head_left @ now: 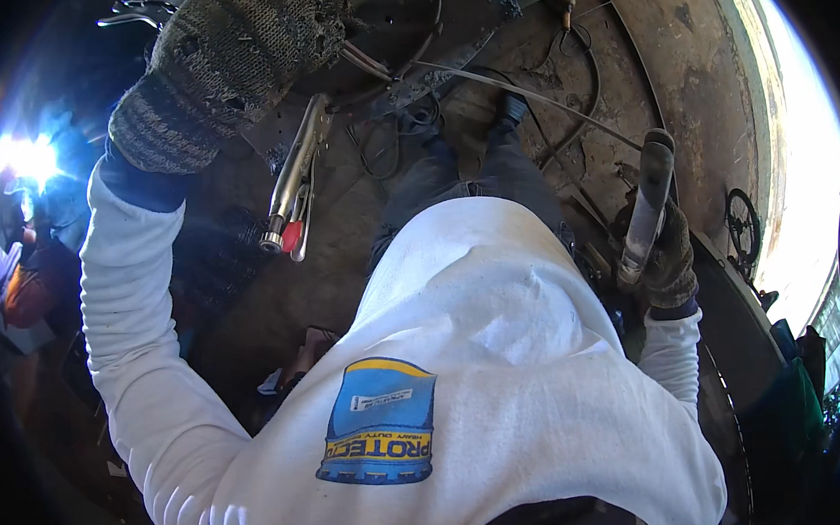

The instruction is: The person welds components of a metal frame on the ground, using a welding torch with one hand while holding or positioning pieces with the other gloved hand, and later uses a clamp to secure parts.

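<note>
My left hand [237, 70], in a dark, worn knit glove, is at the upper left over metal parts. Its fingers look curled; whatever lies inside them is hidden. Just below it hang locking pliers [299, 179] with a red release lever. Bright metal handles [143, 11] stick out beyond the glove's far left side. At the right, my gloved right hand [671, 258] is closed around a thick grey bar-shaped tool [648, 208]. A long thin rod [535, 99] runs from the tool's upper end toward the metal workpiece [446, 72] at the top middle.
A glaring welding arc [28, 158] burns at the far left, beside a person partly in shadow [28, 285]. Cables [594, 80] loop over the stained floor. A spoked wheel [743, 228] stands at the right, near a curved metal edge [731, 298].
</note>
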